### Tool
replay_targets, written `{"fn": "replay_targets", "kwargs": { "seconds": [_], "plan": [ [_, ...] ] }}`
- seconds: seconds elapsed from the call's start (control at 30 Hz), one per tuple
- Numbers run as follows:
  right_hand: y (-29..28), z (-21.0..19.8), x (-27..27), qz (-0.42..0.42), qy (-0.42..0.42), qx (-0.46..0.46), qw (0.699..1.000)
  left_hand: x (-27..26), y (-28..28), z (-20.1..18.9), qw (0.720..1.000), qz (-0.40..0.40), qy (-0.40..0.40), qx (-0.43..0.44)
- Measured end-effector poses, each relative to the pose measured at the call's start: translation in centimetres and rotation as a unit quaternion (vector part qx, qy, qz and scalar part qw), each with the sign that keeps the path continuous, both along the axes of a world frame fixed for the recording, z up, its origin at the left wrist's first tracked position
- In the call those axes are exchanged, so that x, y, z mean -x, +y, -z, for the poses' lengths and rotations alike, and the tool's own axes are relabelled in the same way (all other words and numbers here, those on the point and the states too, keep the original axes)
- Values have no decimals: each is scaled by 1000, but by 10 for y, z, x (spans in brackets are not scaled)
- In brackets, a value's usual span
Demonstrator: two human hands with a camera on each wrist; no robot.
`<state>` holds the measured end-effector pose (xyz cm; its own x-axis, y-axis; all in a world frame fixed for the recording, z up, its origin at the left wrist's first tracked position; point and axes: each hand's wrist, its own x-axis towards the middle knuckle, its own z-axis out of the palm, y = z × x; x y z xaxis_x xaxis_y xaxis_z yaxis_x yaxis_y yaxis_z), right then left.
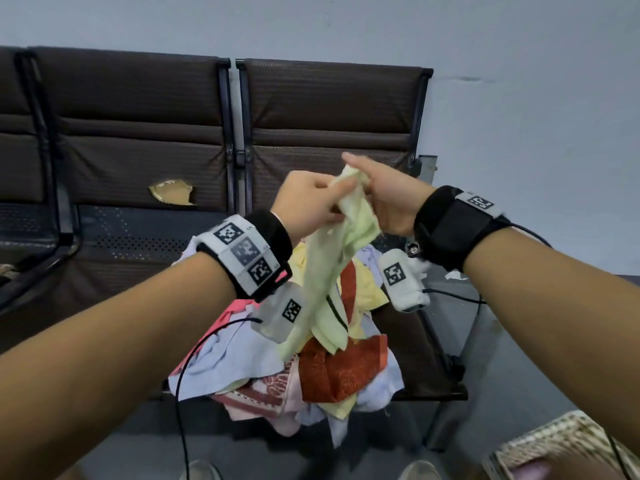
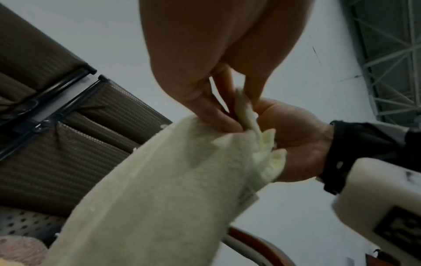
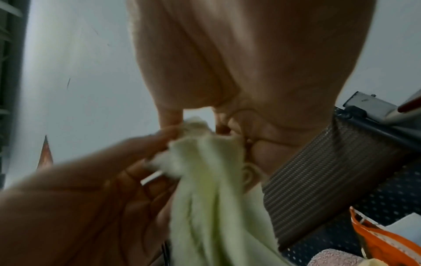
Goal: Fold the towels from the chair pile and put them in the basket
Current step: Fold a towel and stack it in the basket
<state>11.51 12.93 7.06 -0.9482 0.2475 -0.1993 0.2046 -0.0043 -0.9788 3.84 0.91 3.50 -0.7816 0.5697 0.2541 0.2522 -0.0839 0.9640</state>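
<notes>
A pale green towel point(image 1: 332, 271) hangs bunched from both hands above the chair pile point(image 1: 287, 372) of mixed red, blue, yellow and pink towels. My left hand point(image 1: 311, 206) pinches its top edge from the left, and my right hand point(image 1: 384, 195) pinches the same edge from the right, fingers almost touching. In the left wrist view the green towel point(image 2: 159, 198) drapes down from my left fingers point(image 2: 214, 115). The right wrist view shows the green towel point(image 3: 205, 189) pinched under my right fingers point(image 3: 170, 115). A woven basket point(image 1: 561, 445) sits on the floor at lower right.
A row of brown padded chairs point(image 1: 138, 133) stands against the grey wall; one seat back has a torn patch point(image 1: 172, 191). Cables run from both wrist cameras. Shoe tips point(image 1: 419, 471) show at the bottom edge.
</notes>
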Motion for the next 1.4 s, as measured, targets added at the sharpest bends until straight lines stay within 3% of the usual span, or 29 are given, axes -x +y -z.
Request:
{"fn": "replay_targets", "kwargs": {
  "seconds": [0.1,0.2,0.27,0.37,0.43,0.5,0.57,0.63,0.7,0.8,0.87,0.97,1.07,1.2,1.3,1.4],
  "plan": [
    [-4,1,-4,7,11,-18,1000,-1,-5,-1,999,29,-41,-6],
    [1,4,-6,19,14,-73,997,17,-10,-2,994,-78,-36,-61],
    [4,3,-9,-34,18,-97,995,32,-13,1,995,-86,-43,-35],
    [6,1,-10,-87,13,-129,988,41,-22,2,979,135,-142,50],
    [14,2,-4,-72,14,-177,982,48,-23,3,960,213,-163,83],
    [28,0,2,-80,-5,-273,959,56,-15,4,970,171,-139,100],
    [48,-1,8,-81,-67,-391,914,64,-4,4,987,86,-86,108],
    [67,2,15,-37,-99,-447,888,73,6,2,993,12,-19,120],
    [81,7,23,49,-49,-448,891,82,16,-3,992,-45,46,111],
    [87,9,34,169,89,-413,890,88,22,-19,992,-89,74,54],
    [85,8,38,185,148,-391,890,93,19,-27,993,-94,74,19],
    [81,18,38,146,173,-374,899,95,9,-20,995,-84,56,-3],
    [73,51,31,78,132,-395,906,86,-5,20,996,-73,22,35],
    [63,110,10,-59,5,-413,909,68,-35,100,982,-13,-50,179],
    [53,153,-6,-161,-119,-334,921,55,-54,145,939,57,-83,329],
    [50,185,-22,-206,-228,-202,930,44,-68,163,892,158,-175,385]
  ]
}}
